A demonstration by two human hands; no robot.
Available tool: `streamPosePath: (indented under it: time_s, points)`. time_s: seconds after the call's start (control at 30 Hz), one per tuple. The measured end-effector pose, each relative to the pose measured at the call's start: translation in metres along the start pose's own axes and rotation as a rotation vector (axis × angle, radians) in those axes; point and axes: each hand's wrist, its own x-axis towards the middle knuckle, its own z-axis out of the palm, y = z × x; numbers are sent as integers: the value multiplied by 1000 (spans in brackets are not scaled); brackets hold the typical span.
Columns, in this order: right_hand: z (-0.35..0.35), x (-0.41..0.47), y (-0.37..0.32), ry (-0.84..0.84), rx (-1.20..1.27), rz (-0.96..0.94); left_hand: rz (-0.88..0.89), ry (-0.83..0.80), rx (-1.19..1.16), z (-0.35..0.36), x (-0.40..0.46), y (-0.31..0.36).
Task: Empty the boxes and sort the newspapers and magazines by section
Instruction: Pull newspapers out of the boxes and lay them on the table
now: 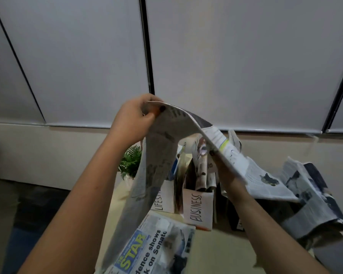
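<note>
Newspaper point(166, 135), open broadsheet, grey newsprint with a yellow-green strip, held above the tabletop point(226, 252); its fold ridge runs from upper left down to the right, one leaf hanging toward the near edge. Left hand point(135, 119) pinches the top corner; right hand point(226, 171) grips under the fold. Beneath: boxes lettered BUSINESS point(197, 208) and LIFESTYLE point(162, 200), holding upright papers; a STAR newspaper point(156, 248) lies flat near the front edge.

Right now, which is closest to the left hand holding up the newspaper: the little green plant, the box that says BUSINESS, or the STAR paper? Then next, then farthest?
From the left hand, in the head view:
1. Green plant, just below the hand, by the wall.
2. BUSINESS box, lower and to the right, standing on the table.
3. STAR paper, lying flat at the table's near edge, farthest down.
</note>
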Motion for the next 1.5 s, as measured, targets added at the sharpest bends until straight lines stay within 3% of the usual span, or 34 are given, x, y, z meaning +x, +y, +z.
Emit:
streamPosePath:
  time_s: [0.07,0.2,0.33,0.47,0.63,0.73,0.83,1.07,1.27,1.4,1.5]
  points:
    - [-5,4,-15,55,24,-105,-59,-50,-7,-2,-3,-2]
    - [-20,13,-39,207,77,-114,-201,-103,-65,-1,-17,-11]
    - [-41,17,-41,121,-118,-166,-425,-164,-223,4,-42,-38]
    - [-59,9,-20,46,-150,-30,-585,-219,-167,12,-65,-73]
    - [-79,-26,35,205,-49,165,-716,-289,27,27,-75,-99]
    - [-86,-53,67,161,-67,284,-782,-312,24,39,-78,-106]
    - [-85,-63,78,83,-101,317,-814,-300,20,48,-88,-119]
    - [-77,-31,65,114,-134,272,-899,-388,-155,50,-137,-150]
    - [-57,-19,69,-126,-247,281,-773,-500,-106,67,-151,-156]
    - [-53,-30,83,-141,-347,232,-717,-502,-85,74,-153,-158]
    - [-50,-39,95,-51,-413,183,-707,-501,-119,81,-154,-155]
